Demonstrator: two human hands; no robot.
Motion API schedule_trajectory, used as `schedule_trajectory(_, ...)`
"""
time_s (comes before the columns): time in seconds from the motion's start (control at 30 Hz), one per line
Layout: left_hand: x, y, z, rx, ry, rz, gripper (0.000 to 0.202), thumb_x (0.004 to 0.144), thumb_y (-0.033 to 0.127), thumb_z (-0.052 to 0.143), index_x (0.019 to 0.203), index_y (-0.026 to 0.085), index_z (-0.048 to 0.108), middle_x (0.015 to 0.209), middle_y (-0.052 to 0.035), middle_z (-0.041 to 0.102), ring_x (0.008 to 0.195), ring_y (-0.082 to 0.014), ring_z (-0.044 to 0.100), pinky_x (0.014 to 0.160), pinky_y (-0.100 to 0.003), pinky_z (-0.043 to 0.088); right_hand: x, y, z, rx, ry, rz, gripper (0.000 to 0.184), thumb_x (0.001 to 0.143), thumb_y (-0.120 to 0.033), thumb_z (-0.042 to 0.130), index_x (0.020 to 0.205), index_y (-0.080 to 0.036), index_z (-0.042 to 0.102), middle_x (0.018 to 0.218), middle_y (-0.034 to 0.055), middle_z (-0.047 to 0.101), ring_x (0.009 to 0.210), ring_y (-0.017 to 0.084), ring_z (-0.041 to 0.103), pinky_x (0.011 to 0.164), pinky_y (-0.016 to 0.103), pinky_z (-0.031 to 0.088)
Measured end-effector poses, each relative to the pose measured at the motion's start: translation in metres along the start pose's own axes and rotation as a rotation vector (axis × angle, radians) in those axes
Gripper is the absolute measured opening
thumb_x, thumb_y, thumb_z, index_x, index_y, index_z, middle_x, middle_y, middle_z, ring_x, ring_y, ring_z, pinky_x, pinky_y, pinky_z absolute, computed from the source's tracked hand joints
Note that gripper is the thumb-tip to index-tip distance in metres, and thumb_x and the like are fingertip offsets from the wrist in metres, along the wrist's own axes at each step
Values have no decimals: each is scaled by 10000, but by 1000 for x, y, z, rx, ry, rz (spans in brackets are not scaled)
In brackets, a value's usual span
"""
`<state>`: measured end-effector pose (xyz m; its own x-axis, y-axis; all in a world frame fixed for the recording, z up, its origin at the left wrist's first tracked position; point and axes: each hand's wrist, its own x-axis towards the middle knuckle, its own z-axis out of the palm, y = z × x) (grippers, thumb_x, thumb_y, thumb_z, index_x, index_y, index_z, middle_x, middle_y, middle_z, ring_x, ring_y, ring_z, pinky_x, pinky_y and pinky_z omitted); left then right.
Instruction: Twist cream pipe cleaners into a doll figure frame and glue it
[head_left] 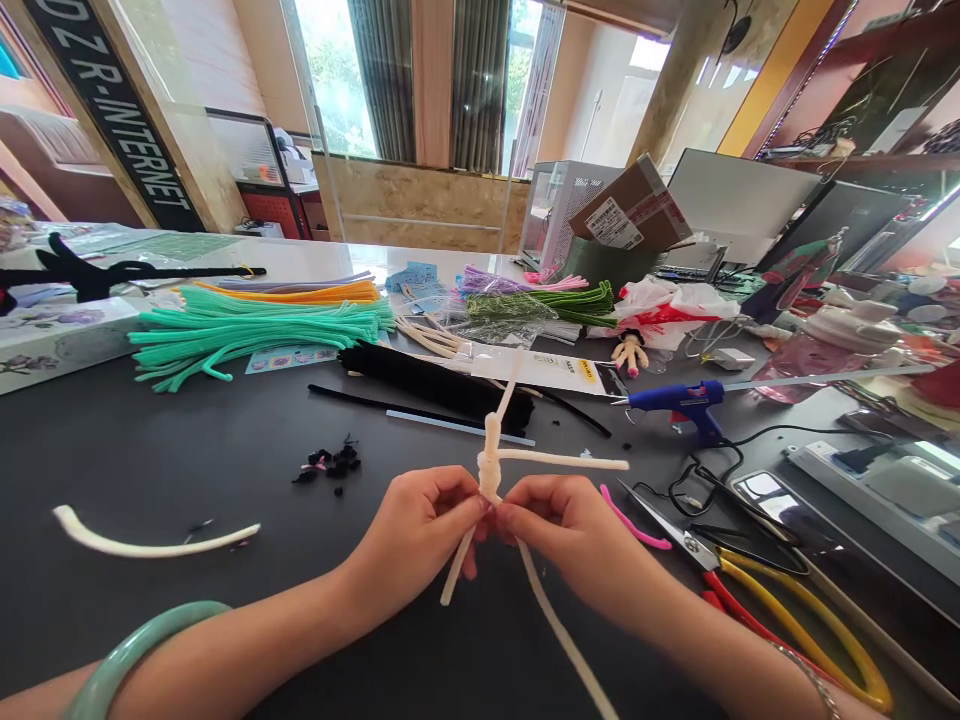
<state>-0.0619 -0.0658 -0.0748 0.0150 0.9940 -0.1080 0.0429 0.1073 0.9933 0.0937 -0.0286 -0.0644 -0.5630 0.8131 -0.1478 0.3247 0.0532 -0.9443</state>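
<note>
The fingers of the left hand [420,520] and the right hand [559,520] meet, pinching the lower end of a cream fuzzy pipe-cleaner shape with a thickened middle [489,472], which stands upright over the dark grey bench [247,450]. One strand juts out rightward, a thinner one slants up from the top, and two ends hang below the fingers. Just beyond lie a thick black fuzzy bundle [435,385] and a pale translucent stick [459,428]. Leftward are small black scraps [341,463] and a curved cream fuzzy strip [150,549]; rightward, a short pink fuzzy strip [626,525], metal scissors with red and yellow handles [697,548] and a blue glue gun [682,402]. Farther back sits a bundle of mint-green fuzzy stems [262,325]
</note>
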Motion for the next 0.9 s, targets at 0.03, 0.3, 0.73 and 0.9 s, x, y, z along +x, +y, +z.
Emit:
schedule_trajectory(0.03,0,0,0,-24,3,-14,182,742,182,579,565,144,568,486,19,567,348,-99,534,343,-166,351,0,1,0,-28,13,-22,195,776,-294,566,675,-143,637,606,3,602,597,129,545,530,219,397)
schedule_trajectory(0.3,1,-3,-4,-295,-76,-136,166,708,252,645,604,137,587,514,1,594,348,-111,539,329,-186,394,-2,4,2,-92,66,-141,203,818,-246,524,712,-167,678,706,12,666,747,177,608,683,245,448)
schedule_trajectory(0.73,4,-10,-7,-644,-270,-208,116,692,197,700,646,126,621,521,-24,641,347,-102,547,337,-172,375,-5,4,3,-331,182,-143,225,806,-303,551,720,-175,716,595,-1,667,532,128,540,508,205,401)
schedule_trajectory(0.9,4,-12,-7,-702,-326,-251,110,688,165,700,646,128,605,527,-33,656,344,-103,558,327,-158,374,-4,6,6,-170,126,-72,237,795,-320,566,653,-157,664,589,19,657,559,145,581,517,223,423)
